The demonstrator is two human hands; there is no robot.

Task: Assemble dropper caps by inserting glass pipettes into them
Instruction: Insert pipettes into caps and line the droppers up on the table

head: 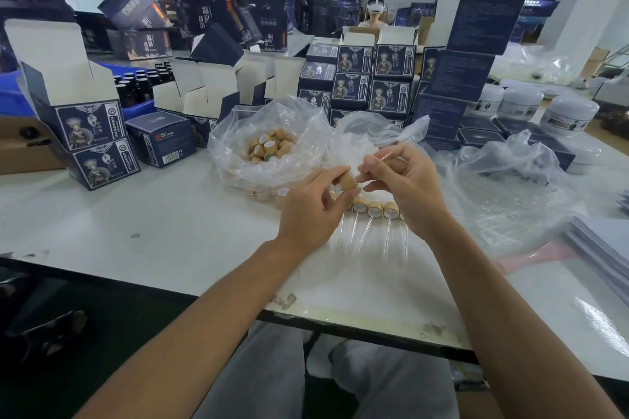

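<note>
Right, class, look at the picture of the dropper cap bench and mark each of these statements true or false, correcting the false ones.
1. The left hand holds a cap. True.
2. The right hand is empty. False: its fingers pinch a pipette.
3. The bag holds loose caps. True.
4. The finished droppers stand upright. False: they lie in a row on the table.
5. The jars are black. False: white.
</note>
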